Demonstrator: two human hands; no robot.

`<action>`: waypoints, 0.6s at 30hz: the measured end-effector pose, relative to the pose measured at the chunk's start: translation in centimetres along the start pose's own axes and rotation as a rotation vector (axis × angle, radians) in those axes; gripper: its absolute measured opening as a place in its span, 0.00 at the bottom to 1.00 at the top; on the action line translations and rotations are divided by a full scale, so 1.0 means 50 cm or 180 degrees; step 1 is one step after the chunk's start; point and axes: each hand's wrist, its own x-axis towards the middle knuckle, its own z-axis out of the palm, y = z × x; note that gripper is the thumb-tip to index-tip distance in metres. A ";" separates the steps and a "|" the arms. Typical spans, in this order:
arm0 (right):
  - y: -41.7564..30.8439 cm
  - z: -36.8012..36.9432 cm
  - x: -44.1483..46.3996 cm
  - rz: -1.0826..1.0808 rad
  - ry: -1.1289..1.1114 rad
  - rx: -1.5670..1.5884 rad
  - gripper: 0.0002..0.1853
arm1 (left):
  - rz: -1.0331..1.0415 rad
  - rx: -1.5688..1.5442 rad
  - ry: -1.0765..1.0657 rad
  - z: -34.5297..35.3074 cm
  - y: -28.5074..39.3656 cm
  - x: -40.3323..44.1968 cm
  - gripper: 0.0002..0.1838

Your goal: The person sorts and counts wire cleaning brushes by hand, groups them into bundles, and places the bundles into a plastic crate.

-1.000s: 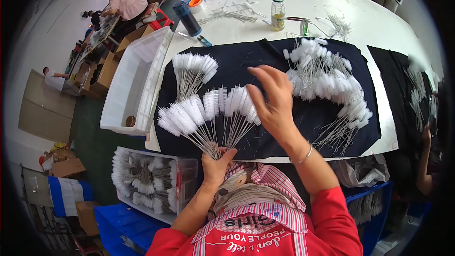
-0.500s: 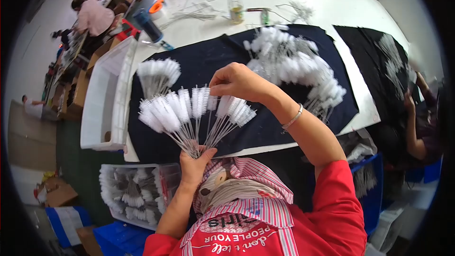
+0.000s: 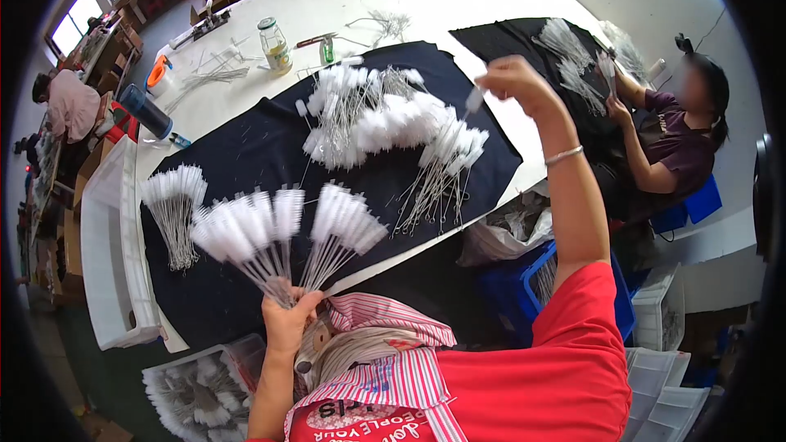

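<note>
My left hand (image 3: 288, 319) is closed around the wire stems of a fanned bunch of white-bristled brushes (image 3: 250, 229), low over the dark cloth (image 3: 237, 155). The fan has a gap near its middle. Raised over the cloth's right edge, my right hand (image 3: 517, 86) pinches a single white brush (image 3: 474, 100) by its bristle end. Below and left of it lies a large heap of brushes (image 3: 385, 123), with a looser group (image 3: 450, 151) at its right. A smaller bundle of brushes (image 3: 173, 196) rests at the cloth's left side.
An empty-looking white bin (image 3: 119, 254) stands left of the table. A glass jar (image 3: 274, 45), a dark bottle (image 3: 146, 110) and orange tape (image 3: 158, 75) are at the back. Another person (image 3: 679, 123) handles brushes at right. A blue crate (image 3: 512, 290) stands below the table edge.
My right hand has moved from the fan far to the right, with a brush now in its fingers. The view has turned right. My left hand still holds the fan.
</note>
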 end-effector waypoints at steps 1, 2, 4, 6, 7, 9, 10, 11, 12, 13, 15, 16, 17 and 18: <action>0.035 0.010 -0.007 0.0313 0.0071 -0.0089 0.13 | -0.0151 -0.0214 0.0051 -0.007 0.005 -0.002 0.17; 0.072 0.024 -0.012 0.0622 0.0136 -0.0171 0.14 | -0.0304 -0.0425 0.0109 -0.012 0.007 -0.001 0.18; 0.162 0.051 -0.006 0.0751 0.0182 0.0199 0.15 | -0.0175 -0.0656 0.0192 -0.011 0.005 0.002 0.18; 0.163 0.078 -0.019 0.0757 0.0339 -0.0794 0.17 | -0.0298 -0.0804 0.0364 -0.016 0.021 0.001 0.18; 0.195 0.097 -0.003 0.0395 0.0818 -0.1389 0.21 | -0.0207 -0.0749 0.0415 -0.021 0.016 0.003 0.19; 0.073 0.177 -0.049 -0.0384 0.2167 -0.1395 0.18 | -0.0206 -0.0840 0.0511 -0.031 0.027 -0.001 0.19; 0.020 0.213 -0.072 -0.0873 0.2041 -0.0787 0.12 | -0.0192 -0.0962 0.0516 -0.038 0.029 -0.004 0.19; -0.006 0.251 -0.092 -0.0783 0.1513 -0.0788 0.09 | -0.0139 -0.1127 0.0452 -0.044 0.030 -0.006 0.19; -0.046 0.310 -0.133 -0.0560 0.0280 0.0980 0.09 | -0.0111 -0.1220 0.0465 -0.048 0.033 -0.009 0.20; -0.074 0.352 -0.162 -0.0593 -0.0670 0.0904 0.10 | -0.0129 -0.1476 0.0500 -0.042 0.042 -0.014 0.20; -0.083 0.483 -0.210 -0.0386 -0.1939 0.1613 0.24 | -0.0157 -0.1807 0.0477 -0.044 0.049 -0.021 0.19; -0.104 0.531 -0.233 -0.0367 -0.2165 0.2045 0.32 | -0.0181 -0.1870 0.0439 -0.048 0.044 -0.025 0.19; -0.127 0.575 -0.250 -0.0147 -0.2215 0.2767 0.30 | -0.0202 -0.1929 0.0357 -0.053 0.038 -0.030 0.19; -0.151 0.613 -0.259 0.0000 -0.2072 0.3312 0.24 | -0.0191 -0.1921 0.0408 -0.057 0.036 -0.036 0.19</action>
